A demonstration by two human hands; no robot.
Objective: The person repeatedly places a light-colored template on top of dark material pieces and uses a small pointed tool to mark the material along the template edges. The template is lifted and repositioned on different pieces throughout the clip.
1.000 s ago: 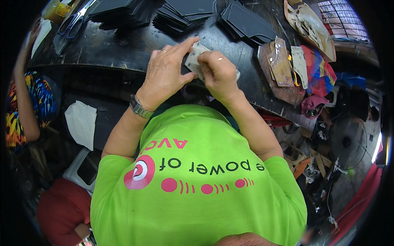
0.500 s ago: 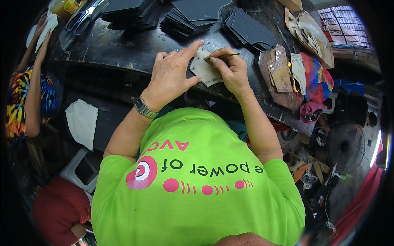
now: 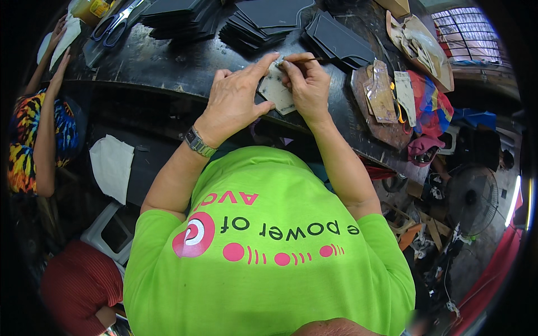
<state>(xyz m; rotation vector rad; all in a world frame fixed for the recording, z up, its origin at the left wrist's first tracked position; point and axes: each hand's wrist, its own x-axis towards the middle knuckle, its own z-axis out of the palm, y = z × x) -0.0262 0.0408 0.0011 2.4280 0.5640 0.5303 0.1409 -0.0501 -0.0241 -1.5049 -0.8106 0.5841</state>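
Note:
A pale, dark-spotted flat piece [image 3: 278, 92] with angled edges lies at the near edge of the black table, a dark layer showing along its left side. My left hand [image 3: 238, 95] steadies it with fingers stretched, thumb on its near left edge and forefinger at its far corner. In a pinch, my right hand [image 3: 308, 89] holds a thin pen-like stick [image 3: 318, 59] over the piece's far edge, close to the left forefinger. The stick's tip is hidden by the fingers. Beyond my hands lie stacks of black cut panels [image 3: 263, 31].
Large scissors [image 3: 115, 25] and a yellow-labelled jar [image 3: 92, 10] are at the far left, near another person's hands [image 3: 59, 53]. To the right are brown templates [image 3: 381, 95], orange-handled scissors [image 3: 400, 112] and a carton of scraps [image 3: 420, 47]. More black panels [image 3: 339, 42] lie close ahead.
My right hand has moved away from me and slightly left, carrying the stick from the middle of the pale piece to its far edge. My left hand stays put.

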